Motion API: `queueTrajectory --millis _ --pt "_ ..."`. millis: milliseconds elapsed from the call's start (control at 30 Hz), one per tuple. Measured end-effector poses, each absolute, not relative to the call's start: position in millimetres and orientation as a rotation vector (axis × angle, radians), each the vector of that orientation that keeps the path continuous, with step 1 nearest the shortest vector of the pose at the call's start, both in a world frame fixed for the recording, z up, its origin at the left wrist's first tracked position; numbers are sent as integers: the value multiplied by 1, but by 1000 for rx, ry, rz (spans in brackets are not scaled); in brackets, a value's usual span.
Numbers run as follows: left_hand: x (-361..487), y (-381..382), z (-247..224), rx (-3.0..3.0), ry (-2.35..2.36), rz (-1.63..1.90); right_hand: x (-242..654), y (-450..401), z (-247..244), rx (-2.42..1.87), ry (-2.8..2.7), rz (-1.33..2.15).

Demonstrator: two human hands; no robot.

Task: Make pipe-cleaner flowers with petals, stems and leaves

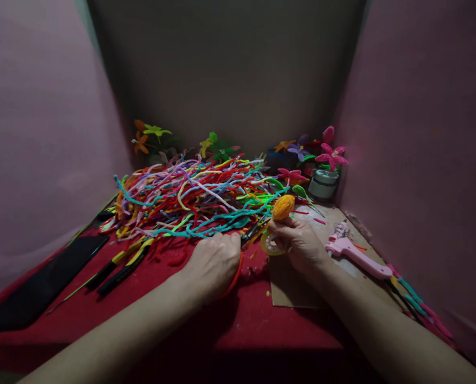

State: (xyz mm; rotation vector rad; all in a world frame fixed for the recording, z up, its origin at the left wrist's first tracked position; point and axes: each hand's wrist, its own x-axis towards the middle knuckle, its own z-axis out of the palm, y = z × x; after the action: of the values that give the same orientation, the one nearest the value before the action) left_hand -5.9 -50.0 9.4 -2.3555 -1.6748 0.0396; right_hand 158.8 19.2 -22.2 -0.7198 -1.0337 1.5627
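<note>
My right hand (300,242) is closed, pinching a fuzzy orange-yellow pipe-cleaner bud (283,207) that points upward. A yellow ring-shaped thing (267,244) shows just below those fingers; whether the hand touches it I cannot tell. To the left, my left hand (217,258) wraps round a hand tool with an orange-red handle (236,277). Its dark jaws or blades (254,232) reach toward the bud's lower end, and my fist hides most of the tool. Loose pipe cleaners (193,194) of many colours are heaped just beyond both hands.
Yellow-and-black pliers (126,264) and a black flat object (46,282) lie left on the red cloth (174,320). A pink glue gun (358,256) rests right, on brown board (294,288). Pipe-cleaner flowers (332,156) and a grey-green pot (323,184) stand behind. Pinkish walls (422,133) enclose both sides.
</note>
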Motion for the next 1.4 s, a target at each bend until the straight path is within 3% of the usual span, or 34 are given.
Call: queueTrajectory --millis 367,700,933,1167,1400 --pt "-31 -43 10 -2292 -1832 22 162 21 -17 -732 -998 1535" --pt "-72 -29 11 -2267 -1937 285 163 18 -12 -695 -1009 1567" --pt "-7 -40 20 -2419 -1590 -623 160 14 -14 -713 -1011 1547" --pt "21 -29 -4 -2418 -1534 -704 158 9 -15 -679 -1048 1609" --pt "16 -25 -2 -2544 -1733 -1288 157 5 -14 -665 -1122 1614"
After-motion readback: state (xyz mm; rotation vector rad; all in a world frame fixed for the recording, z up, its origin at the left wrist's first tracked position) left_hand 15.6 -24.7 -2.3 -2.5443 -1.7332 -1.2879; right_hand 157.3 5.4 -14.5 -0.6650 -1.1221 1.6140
